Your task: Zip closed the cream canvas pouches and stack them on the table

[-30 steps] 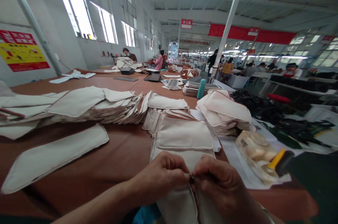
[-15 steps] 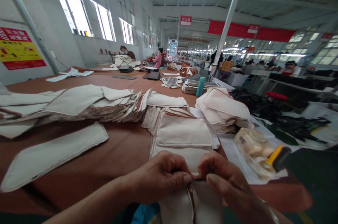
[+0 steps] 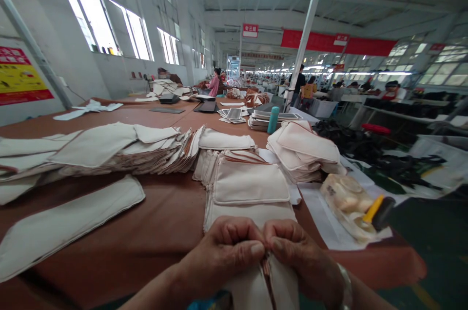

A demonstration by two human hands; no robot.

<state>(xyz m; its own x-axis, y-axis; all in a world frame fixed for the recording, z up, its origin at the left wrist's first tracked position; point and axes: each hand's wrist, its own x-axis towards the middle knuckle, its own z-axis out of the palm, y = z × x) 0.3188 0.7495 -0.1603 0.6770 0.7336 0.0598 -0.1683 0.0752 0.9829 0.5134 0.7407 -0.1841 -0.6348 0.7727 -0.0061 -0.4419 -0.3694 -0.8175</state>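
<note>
My left hand and my right hand meet at the table's near edge, thumbs and fingers pinched side by side. Both are closed on the top of a white fabric piece with a brown-edged slit down its middle, which hangs below them. Their fingers hide the exact spot they grip. Directly beyond lies a stack of white stitched panels with brown edges. A single long white panel lies flat to the left.
A long row of overlapping white panels runs left. At right are another panel pile, a teal bottle and a plastic-wrapped bundle beside a yellow-and-black handle. The brown tabletop ends near me. Other people work in the distance.
My hands have come together, closing the gap between their fingertips over the fabric piece. The camera view has shifted slightly to the right.
</note>
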